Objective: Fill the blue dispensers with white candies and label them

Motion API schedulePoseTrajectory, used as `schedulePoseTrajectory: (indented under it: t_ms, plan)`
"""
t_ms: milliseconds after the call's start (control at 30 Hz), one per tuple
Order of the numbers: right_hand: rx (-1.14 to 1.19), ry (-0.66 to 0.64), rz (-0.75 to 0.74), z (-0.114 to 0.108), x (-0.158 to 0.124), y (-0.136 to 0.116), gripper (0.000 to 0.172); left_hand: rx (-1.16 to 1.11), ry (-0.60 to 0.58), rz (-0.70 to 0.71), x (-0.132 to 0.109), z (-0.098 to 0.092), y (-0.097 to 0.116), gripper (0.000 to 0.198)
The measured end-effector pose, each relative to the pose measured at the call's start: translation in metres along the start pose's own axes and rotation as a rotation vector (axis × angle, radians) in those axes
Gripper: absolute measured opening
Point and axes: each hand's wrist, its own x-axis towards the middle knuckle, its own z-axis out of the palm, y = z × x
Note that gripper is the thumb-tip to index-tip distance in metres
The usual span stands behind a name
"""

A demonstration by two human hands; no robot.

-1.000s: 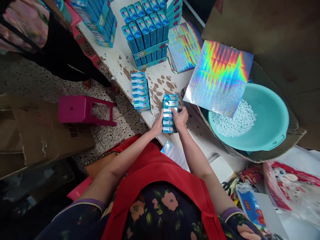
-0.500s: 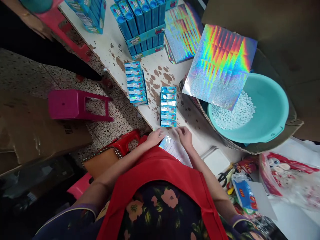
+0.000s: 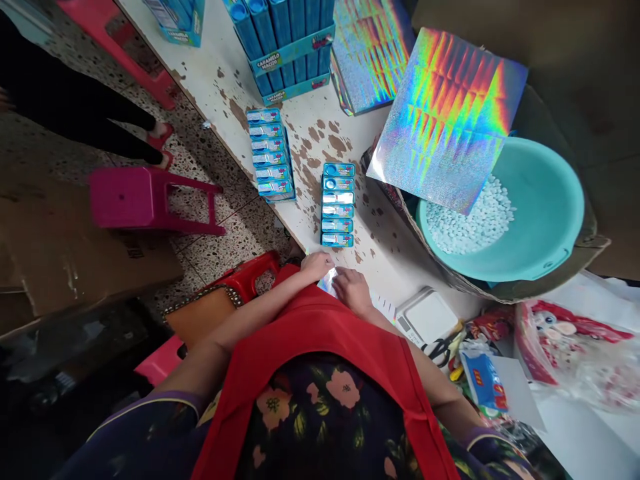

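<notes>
My left hand (image 3: 317, 266) is at the table's near edge, its fingers pinched together. What they hold, if anything, is too small to make out. Beside it, my right hand (image 3: 353, 291) has its fingers curled down on the shiny holographic sticker sheet (image 3: 327, 283), which lies partly beneath that hand and shows striped backing to the right. Just beyond both hands stands a short row of blue candy boxes (image 3: 337, 225) marked "Caramelo Macizo"; some tops carry shiny strips. Further left is a second row of the same boxes (image 3: 271, 159), with shiny strips on their tops.
Stacked candy displays (image 3: 293, 53) stand at the back. Holographic sheets (image 3: 373, 53) lie beside them, and another sheet (image 3: 445, 113) overlaps a turquoise basin (image 3: 545, 213) of white candies. A white scale (image 3: 427, 317) sits at right. A pink stool (image 3: 125, 200) and another person's legs (image 3: 95, 120) are left.
My right hand has come down and left onto the sticker sheet, closer to my left hand. The view has shifted slightly. The other person's hand has moved back toward the left edge.
</notes>
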Motion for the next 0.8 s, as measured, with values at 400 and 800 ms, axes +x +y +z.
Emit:
schedulePoseTrajectory:
  t_ms: [400, 800]
  plan:
    - [0.518, 0.283, 0.213, -0.071, 0.003, -0.034, 0.017, -0.015, 0.037, 0.056, -0.012, -0.008, -0.004, 0.03]
    - [0.745, 0.352, 0.253, -0.125, 0.011, -0.053, 0.018, -0.767, -0.109, 0.506, -0.059, -0.062, 0.023, 0.025]
